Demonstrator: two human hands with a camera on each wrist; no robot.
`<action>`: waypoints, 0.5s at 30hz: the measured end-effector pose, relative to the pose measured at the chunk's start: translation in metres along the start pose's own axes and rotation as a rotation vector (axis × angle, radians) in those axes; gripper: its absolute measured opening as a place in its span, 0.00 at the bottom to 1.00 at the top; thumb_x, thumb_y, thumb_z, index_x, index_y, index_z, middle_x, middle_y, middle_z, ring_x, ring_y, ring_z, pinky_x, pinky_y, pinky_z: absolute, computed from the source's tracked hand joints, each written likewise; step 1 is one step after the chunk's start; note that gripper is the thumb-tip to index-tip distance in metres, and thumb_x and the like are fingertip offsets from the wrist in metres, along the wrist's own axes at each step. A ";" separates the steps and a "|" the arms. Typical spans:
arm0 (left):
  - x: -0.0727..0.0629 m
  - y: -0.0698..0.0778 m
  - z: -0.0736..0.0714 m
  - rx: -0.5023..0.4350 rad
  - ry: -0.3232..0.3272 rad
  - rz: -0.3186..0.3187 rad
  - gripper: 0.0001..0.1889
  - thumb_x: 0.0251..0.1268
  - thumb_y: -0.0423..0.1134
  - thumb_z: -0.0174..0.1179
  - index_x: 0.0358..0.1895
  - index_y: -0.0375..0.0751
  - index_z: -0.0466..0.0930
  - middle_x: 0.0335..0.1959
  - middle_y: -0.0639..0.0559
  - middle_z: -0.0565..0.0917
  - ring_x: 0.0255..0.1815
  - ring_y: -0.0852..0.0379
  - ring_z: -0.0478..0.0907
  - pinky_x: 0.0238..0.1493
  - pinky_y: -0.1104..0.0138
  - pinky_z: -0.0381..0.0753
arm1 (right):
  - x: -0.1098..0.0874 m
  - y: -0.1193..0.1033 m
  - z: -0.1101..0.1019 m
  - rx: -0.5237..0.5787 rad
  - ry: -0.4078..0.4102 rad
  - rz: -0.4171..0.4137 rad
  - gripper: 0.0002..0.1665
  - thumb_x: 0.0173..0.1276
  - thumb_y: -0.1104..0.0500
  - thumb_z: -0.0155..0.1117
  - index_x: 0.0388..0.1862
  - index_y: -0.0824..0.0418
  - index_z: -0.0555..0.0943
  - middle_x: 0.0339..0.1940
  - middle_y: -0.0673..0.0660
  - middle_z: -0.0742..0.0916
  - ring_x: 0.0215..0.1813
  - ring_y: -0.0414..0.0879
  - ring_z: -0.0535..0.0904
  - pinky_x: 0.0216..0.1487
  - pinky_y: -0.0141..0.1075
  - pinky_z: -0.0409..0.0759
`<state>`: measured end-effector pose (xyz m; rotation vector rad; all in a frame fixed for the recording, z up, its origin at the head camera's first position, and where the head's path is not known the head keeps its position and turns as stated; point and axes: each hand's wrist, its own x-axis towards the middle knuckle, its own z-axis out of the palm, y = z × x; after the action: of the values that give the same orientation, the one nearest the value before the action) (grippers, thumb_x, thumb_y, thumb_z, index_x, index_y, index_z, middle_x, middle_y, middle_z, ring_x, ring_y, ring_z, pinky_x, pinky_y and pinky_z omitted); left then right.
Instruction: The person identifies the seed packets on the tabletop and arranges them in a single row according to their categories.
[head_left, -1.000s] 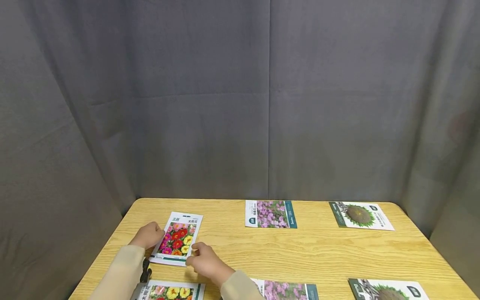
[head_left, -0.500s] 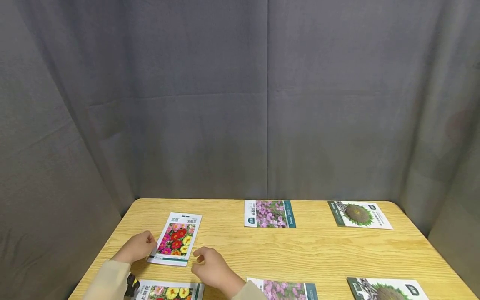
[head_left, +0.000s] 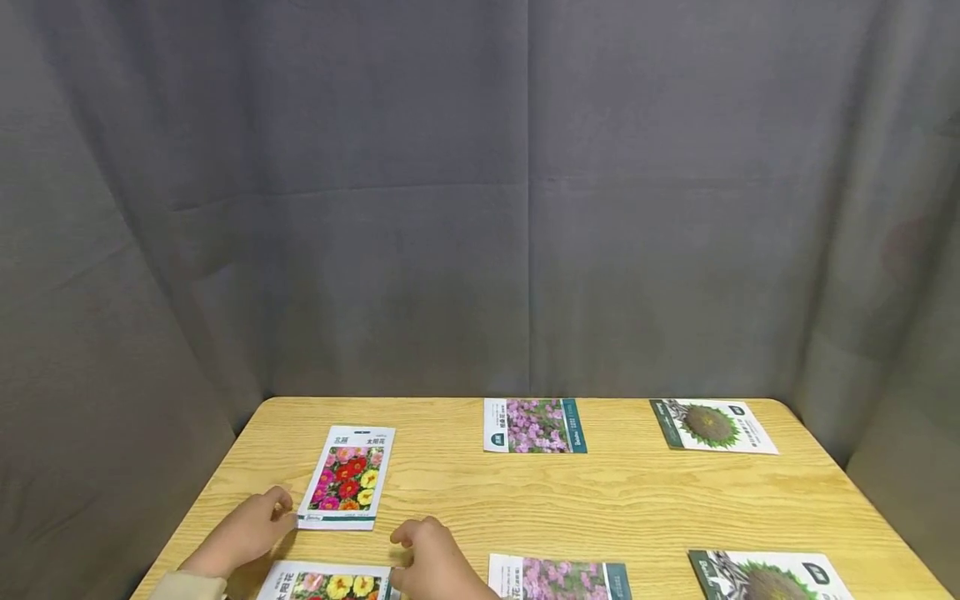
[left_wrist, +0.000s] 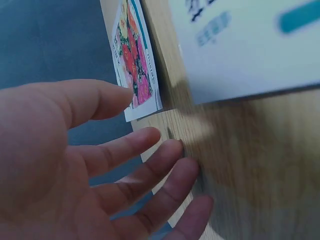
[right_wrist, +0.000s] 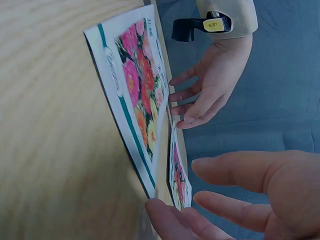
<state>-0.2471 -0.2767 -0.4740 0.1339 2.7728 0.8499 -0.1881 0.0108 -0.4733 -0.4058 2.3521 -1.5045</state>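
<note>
A seed packet with red, pink and yellow flowers point(head_left: 347, 477) lies flat at the table's far left. Close to its lower left corner is my left hand point(head_left: 251, 529), fingers spread and relaxed, holding nothing, as the left wrist view shows. A second packet of the same flowers point(head_left: 333, 586) lies nearer me, turned sideways and cut off by the head view's bottom edge. My right hand point(head_left: 438, 562) is at this nearer packet's right end, with loosely bent, parted fingers. Whether a fingertip touches the packet's edge I cannot tell. In the right wrist view the left hand point(right_wrist: 215, 87) appears beyond the packets.
On the wooden table point(head_left: 442, 483), a purple-flower packet point(head_left: 536, 425) lies far centre and another purple-flower packet point(head_left: 558, 579) near centre. Two sunflower-head packets, one far point(head_left: 712, 425) and one near point(head_left: 768, 575), lie on the right. Grey curtains point(head_left: 375, 250) surround the table.
Both hands have come off the far flower packet and drawn back towards me, the left also outward. The right hand is now beside the nearer packet. The far packet stays flat on the table.
</note>
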 end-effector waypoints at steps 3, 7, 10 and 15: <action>-0.009 -0.004 0.001 0.002 -0.013 -0.021 0.12 0.73 0.37 0.58 0.48 0.29 0.76 0.30 0.47 0.79 0.21 0.55 0.66 0.26 0.62 0.70 | -0.001 0.002 0.007 -0.031 0.009 0.003 0.20 0.56 0.74 0.71 0.50 0.73 0.82 0.41 0.59 0.81 0.37 0.45 0.74 0.40 0.38 0.81; -0.017 -0.009 0.002 -0.016 -0.059 -0.055 0.11 0.74 0.38 0.58 0.49 0.31 0.77 0.26 0.49 0.77 0.21 0.55 0.67 0.27 0.61 0.71 | -0.001 0.006 0.013 -0.059 0.029 0.017 0.21 0.53 0.74 0.72 0.48 0.74 0.83 0.37 0.58 0.79 0.36 0.45 0.72 0.38 0.36 0.80; -0.020 -0.010 0.003 0.021 -0.087 -0.052 0.13 0.75 0.40 0.58 0.48 0.31 0.77 0.30 0.49 0.78 0.25 0.54 0.69 0.31 0.60 0.72 | 0.000 0.008 0.016 -0.063 0.034 0.027 0.20 0.53 0.74 0.72 0.47 0.74 0.83 0.36 0.58 0.79 0.36 0.45 0.73 0.39 0.36 0.81; -0.025 -0.009 0.005 0.050 -0.083 -0.051 0.10 0.74 0.39 0.58 0.44 0.33 0.77 0.30 0.49 0.75 0.28 0.52 0.67 0.32 0.59 0.71 | 0.000 0.010 0.017 -0.098 0.044 0.030 0.20 0.52 0.75 0.74 0.47 0.75 0.83 0.36 0.59 0.79 0.36 0.46 0.73 0.40 0.37 0.82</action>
<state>-0.2218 -0.2854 -0.4782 0.1040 2.7083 0.7457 -0.1814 0.0008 -0.4895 -0.3627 2.4627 -1.4024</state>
